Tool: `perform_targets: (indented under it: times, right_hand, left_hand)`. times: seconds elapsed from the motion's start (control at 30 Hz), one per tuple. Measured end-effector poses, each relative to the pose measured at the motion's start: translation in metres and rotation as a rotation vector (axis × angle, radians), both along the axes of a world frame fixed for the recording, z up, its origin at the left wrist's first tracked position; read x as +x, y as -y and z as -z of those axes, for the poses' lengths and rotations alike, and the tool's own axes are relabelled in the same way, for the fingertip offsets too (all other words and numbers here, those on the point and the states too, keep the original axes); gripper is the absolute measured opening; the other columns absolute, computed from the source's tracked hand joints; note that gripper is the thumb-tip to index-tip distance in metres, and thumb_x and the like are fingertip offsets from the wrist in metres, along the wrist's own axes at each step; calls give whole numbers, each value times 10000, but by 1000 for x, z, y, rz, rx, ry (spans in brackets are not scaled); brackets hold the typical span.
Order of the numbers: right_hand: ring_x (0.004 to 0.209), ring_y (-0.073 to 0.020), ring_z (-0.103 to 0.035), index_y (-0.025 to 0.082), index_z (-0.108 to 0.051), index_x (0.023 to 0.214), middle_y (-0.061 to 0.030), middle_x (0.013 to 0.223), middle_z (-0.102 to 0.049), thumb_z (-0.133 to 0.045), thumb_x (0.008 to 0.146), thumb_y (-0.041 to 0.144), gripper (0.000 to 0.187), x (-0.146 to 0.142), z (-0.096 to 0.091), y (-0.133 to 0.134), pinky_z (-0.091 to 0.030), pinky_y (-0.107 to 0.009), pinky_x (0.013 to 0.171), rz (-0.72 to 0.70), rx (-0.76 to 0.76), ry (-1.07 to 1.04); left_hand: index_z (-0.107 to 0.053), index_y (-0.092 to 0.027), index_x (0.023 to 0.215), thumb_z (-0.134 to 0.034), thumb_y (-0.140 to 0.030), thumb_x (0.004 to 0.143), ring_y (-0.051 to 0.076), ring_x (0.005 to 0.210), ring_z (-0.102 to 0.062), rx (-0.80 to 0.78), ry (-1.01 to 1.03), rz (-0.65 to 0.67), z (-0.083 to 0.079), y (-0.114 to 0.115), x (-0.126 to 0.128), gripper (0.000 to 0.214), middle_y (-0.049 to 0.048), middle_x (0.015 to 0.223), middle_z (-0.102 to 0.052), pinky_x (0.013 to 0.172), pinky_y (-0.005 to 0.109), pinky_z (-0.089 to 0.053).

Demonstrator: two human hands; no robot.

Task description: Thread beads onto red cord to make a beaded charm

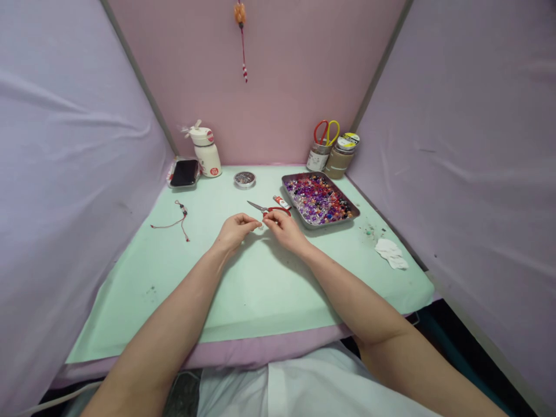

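Both hands meet over the middle of the pale green table cover point(260, 301). My left hand point(237, 230) is closed in a pinch at the fingertips. Opposite it, my right hand point(284, 229) pinches too, its fingertips nearly touching the left ones. Between them shows a tiny clear or whitish bit point(260, 227), too small to name. Just beyond the fingers lie red-handled scissors point(260, 208), partly hidden by my right hand, and a red and white lighter point(281, 202). A metal tray point(313, 225) of purple, red, orange and clear beads stands to the right of my right hand.
At the back stand a white bottle point(207, 157), a phone point(185, 173) on a clear case, a round dish point(245, 179) and two jars point(339, 159), one holding scissors. A beaded cord point(184, 212) lies left, a crumpled tissue point(391, 253) right. Cloth walls enclose the table.
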State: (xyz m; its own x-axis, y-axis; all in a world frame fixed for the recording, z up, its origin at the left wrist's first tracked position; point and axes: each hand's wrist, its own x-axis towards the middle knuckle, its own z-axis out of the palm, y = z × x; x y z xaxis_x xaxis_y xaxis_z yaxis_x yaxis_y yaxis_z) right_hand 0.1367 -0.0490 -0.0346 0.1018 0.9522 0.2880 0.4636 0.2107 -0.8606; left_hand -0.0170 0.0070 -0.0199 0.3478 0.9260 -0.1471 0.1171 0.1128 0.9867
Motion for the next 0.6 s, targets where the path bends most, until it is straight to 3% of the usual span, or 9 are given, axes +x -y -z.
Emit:
perform_targets:
  times: [0.13,0.27,0.6]
  right_hand:
    - [793,-134,-575,187,-591,907,-15,869,-616,-510,825,298,160,3,7,-6,-453,-269,710,-89,-71,-295]
    - [693,-120,-593,184,-590,873,4,770,-629,-620,741,301,179,1,9,-8,-466,-262,646,-131,-168,-508]
    - [658,-103,-629,157,-608,808,-16,707,-683,-747,649,239,227,1,-6,1,-497,-259,688,-163,-351,-791]
  left_hand:
    - [-618,-164,651,-787,-339,563,113,582,-542,103,60,83,-1,3,2,258,7,640,-647,582,254,-393]
    - [-606,-164,674,-770,-367,606,150,641,-608,190,101,142,-1,6,3,270,20,656,-672,668,290,-454]
    - [-637,-167,712,-709,-332,683,161,739,-618,420,84,57,2,8,4,183,42,761,-679,723,294,-468]
